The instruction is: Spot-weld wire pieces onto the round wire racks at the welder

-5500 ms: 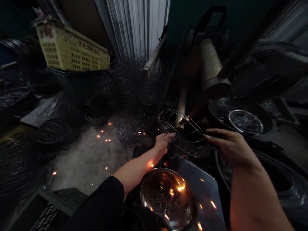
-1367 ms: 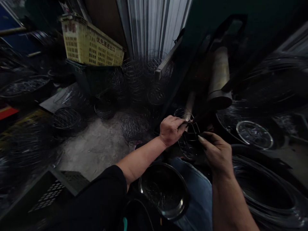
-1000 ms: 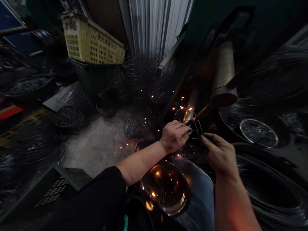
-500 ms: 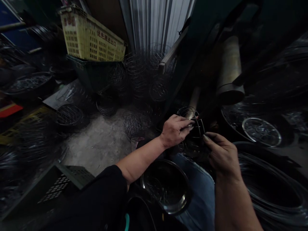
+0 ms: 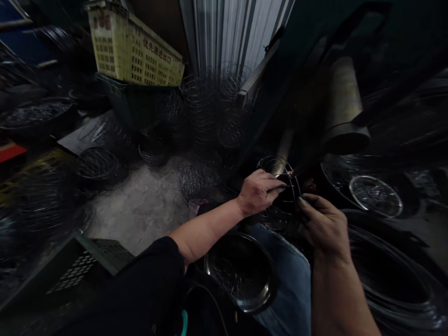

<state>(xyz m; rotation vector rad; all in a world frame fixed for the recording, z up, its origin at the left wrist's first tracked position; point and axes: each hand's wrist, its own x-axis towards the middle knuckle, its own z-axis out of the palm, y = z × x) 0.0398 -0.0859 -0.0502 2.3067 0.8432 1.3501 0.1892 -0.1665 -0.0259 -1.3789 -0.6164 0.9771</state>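
Wirework (image 5: 296, 184) is pinched by the left hand (image 5: 258, 193) and the right hand (image 5: 325, 225), right of center. A metal bowl (image 5: 255, 303) holds wire pieces (image 5: 235, 283) at lower center.

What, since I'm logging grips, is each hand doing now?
Left hand: closed, pinching thin grey wire at the round grey metal-wire frame.
Right hand: closed, holding that frame's edge.

From my end I've got the wire frame (image 5: 295, 184) between my left hand (image 5: 259, 191) and right hand (image 5: 325, 224), a bowl (image 5: 258, 301) with loose wire bits (image 5: 234, 282) in it nearer me, and a coil (image 5: 395, 299) near right. Far left, a crate (image 5: 140, 53) sits on a bin (image 5: 131, 105), with wire racks (image 5: 201, 112) right of that.
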